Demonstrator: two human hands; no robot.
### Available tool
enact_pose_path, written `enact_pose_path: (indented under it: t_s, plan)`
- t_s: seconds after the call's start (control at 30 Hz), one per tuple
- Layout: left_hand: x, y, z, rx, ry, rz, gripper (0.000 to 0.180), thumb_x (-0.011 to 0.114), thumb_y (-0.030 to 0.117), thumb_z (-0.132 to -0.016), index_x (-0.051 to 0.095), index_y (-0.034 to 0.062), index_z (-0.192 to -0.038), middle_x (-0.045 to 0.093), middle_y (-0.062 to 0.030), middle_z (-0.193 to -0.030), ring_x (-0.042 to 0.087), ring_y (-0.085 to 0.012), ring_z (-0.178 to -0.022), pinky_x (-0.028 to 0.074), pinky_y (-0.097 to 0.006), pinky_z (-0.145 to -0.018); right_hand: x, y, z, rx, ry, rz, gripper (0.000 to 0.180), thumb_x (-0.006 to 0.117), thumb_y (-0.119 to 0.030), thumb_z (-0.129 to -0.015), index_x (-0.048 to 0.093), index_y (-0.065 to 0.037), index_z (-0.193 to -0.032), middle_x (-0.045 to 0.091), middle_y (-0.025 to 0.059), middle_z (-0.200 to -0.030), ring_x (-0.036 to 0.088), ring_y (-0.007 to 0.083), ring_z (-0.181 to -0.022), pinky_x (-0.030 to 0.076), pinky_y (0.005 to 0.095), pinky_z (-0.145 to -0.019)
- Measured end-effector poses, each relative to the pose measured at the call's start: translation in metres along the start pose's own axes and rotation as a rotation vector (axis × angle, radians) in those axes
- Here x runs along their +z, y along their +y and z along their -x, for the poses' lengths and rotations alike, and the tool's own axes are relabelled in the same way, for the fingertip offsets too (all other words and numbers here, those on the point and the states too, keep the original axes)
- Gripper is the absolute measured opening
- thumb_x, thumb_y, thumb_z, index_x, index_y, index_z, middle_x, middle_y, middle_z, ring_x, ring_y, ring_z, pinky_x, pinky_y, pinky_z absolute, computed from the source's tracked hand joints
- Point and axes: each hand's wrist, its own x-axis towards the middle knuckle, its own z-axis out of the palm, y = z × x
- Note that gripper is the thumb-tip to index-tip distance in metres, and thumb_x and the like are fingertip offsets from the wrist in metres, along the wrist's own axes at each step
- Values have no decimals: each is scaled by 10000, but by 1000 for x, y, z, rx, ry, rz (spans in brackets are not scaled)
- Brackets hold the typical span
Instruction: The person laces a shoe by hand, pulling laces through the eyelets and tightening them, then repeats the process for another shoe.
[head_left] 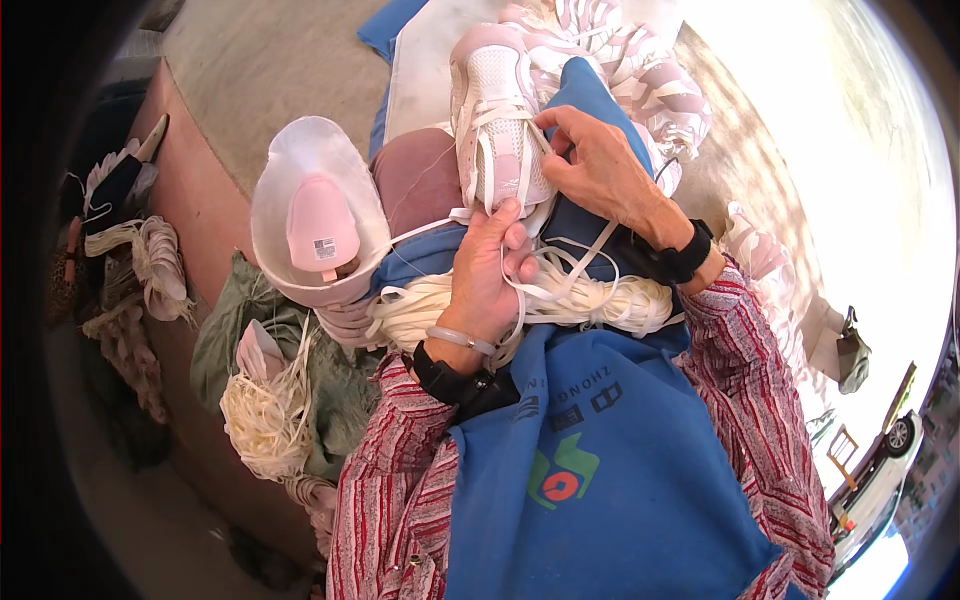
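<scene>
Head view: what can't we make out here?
- Pink-and-white shoe: its heel end lies under the left hand and right hand.
- Left hand's grip on the white lace: fingertips curl out of sight behind the shoe.
- Pile of shoes beyond: washed out by sun glare, count unclear.
- Things at the left rim: dark and bent by the fisheye.

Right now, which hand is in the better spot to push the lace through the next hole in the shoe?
The right hand, I think. Its fingertips are already pinching at the lacing on the shoe. The left hand is lower, gripping the shoe's near end with the lace looped past it, so it looks busy steadying.
</scene>
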Motion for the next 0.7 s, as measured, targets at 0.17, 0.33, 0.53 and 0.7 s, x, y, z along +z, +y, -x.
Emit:
enact_pose_path:
  t_s: [0.17, 0.33, 0.53, 0.7]
  plan:
    - [13, -4, 11, 205, 46, -321, 197, 615, 225, -947, 533, 109, -1083, 473, 56, -655, 412, -22, -493, 393, -199, -392, -6, -7, 7, 30, -38, 20, 397, 638, -175, -819, 582, -28, -1184, 614, 66, -841, 544, 141, -679, 459, 284, -628]
    - [7, 3, 22, 80, 7, -393, 289, 559, 295, -985, 560, 44, -1130, 448, 46, -615, 401, -41, -451, 423, -216, -392, -10, -14, 18, 26, 71, 36, 267, 639, -164, -857, 627, 16, -1053, 639, 123, -809, 604, 222, -698, 483, 322, -654]
    - [14, 29, 54, 208, -59, -772, 325, 474, 303, -1020, 604, 4, -1034, 460, 25, -565, 454, -57, -478, 447, -216, -454, -17, -41, 30, 117, -47, -131, 185, 553, -120, -939, 651, 23, -1005, 569, 73, -716, 523, 112, -648, 456, 279, -612]
    - [29, 50, 74, 103, -298, -646, 345, 428, 305, -1037, 599, 6, -1033, 451, 25, -576, 453, -57, -479, 460, -210, -471, 3, -44, 30, 158, -271, -240, 252, 490, -156, -969, 644, 21, -1060, 598, 34, -759, 502, 104, -644, 433, 263, -586]
